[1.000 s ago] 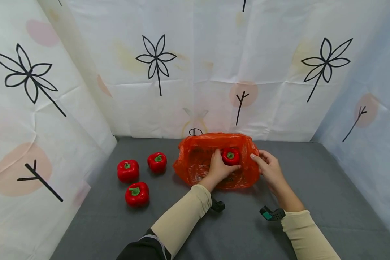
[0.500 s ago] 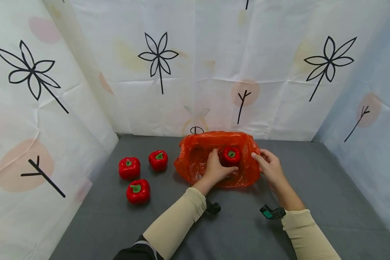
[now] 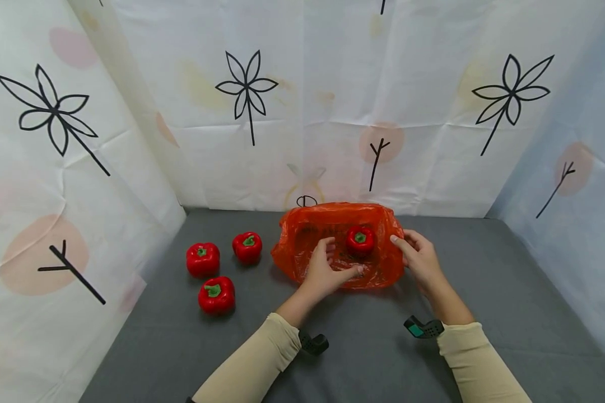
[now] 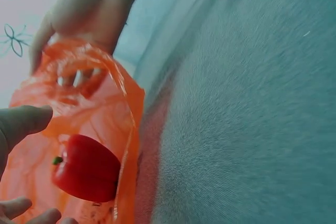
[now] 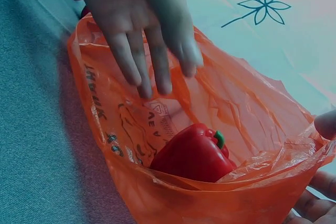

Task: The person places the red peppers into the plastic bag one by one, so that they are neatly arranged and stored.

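Observation:
An orange plastic bag lies with its mouth spread wide, and one red bell pepper with a green stem rests inside toward its right side. My left hand is over the bag's mouth, fingers and thumb spread apart, holding nothing. In the right wrist view the left hand hangs above the pepper, with a gap between them. At the bag's right edge my right hand pinches the plastic, thumb inside and fingers behind, as the left wrist view also shows.
Left of the bag, three more red bell peppers stand on the grey table: a front one, a left one and a back one. Patterned white cloth walls surround the table at the back and sides.
My left hand has let go of the pepper inside the bag and drawn back toward the lower left. The right hand keeps its hold on the bag's edge.

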Available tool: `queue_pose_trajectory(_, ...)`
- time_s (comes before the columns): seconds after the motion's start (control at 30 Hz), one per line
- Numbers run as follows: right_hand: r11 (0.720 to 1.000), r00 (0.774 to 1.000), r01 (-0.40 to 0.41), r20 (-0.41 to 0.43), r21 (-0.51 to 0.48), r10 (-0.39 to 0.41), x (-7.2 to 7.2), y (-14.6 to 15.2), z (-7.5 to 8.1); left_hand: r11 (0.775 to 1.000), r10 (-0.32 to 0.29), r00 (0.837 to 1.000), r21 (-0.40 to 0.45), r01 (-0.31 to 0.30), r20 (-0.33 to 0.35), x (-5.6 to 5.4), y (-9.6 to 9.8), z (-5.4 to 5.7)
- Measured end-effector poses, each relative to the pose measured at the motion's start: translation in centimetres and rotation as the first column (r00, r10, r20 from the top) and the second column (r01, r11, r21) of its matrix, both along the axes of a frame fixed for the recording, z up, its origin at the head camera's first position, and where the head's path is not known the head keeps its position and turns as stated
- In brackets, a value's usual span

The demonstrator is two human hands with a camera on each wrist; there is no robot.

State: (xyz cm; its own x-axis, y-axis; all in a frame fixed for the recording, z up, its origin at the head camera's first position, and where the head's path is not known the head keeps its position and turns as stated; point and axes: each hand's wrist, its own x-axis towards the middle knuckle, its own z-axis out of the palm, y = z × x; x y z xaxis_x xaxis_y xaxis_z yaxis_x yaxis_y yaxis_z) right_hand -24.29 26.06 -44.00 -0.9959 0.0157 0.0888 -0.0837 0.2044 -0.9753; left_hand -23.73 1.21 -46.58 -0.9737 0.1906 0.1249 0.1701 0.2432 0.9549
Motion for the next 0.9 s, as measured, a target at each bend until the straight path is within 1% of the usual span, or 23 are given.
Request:
queue_pose_trajectory(0.1,1.000,1.000,0.008,0.006,0.003,-0.008,0.1,-0.1,0.2,1.000,-0.022,1.000,0.022,0.022,-0.004,1.4,-0.9,0.4)
queue_pose_trajectory(0.23,1.000,1.000,0.007,0.004,-0.001,-0.007,0.2,-0.1,0.4,0.999,-0.018,0.999,0.043,0.019,-0.026,3.2,-2.3,0.6)
queue_pose_trajectory(0.3,1.000,1.000,0.004,0.003,-0.003,-0.004,0.2,-0.1,0.4,0.998,-0.015,0.998,0.059,0.018,-0.054,4.0,-3.1,0.8)
queue_pose_trajectory(0.37,1.000,1.000,-0.003,-0.002,-0.004,0.003,0.2,-0.1,0.3,0.997,-0.006,0.995,0.082,0.014,-0.095,4.5,-3.9,0.8)
queue_pose_trajectory(0.43,1.000,1.000,-0.009,-0.007,-0.005,0.009,0.2,-0.1,0.2,0.996,0.023,0.990,0.093,-0.010,-0.141,4.9,-4.8,1.1)
queue_pose_trajectory(0.53,1.000,1.000,-0.014,-0.015,-0.009,0.014,0.0,0.0,0.1,0.992,0.080,0.975,0.113,-0.058,-0.205,5.3,-6.1,1.6)
queue_pose_trajectory(0.63,1.000,1.000,-0.013,-0.016,-0.008,0.013,0.0,0.0,0.1,0.988,0.134,0.955,0.110,-0.108,-0.265,5.8,-7.4,2.2)
queue_pose_trajectory(0.77,1.000,1.000,-0.011,-0.011,0.003,0.011,0.1,0.1,0.2,0.983,0.180,0.925,0.101,-0.154,-0.335,6.4,-9.2,2.9)
queue_pose_trajectory(0.9,1.000,1.000,-0.017,-0.001,0.003,0.017,0.3,0.0,0.1,0.976,0.217,0.901,0.091,-0.197,-0.377,7.0,-11.3,3.3)
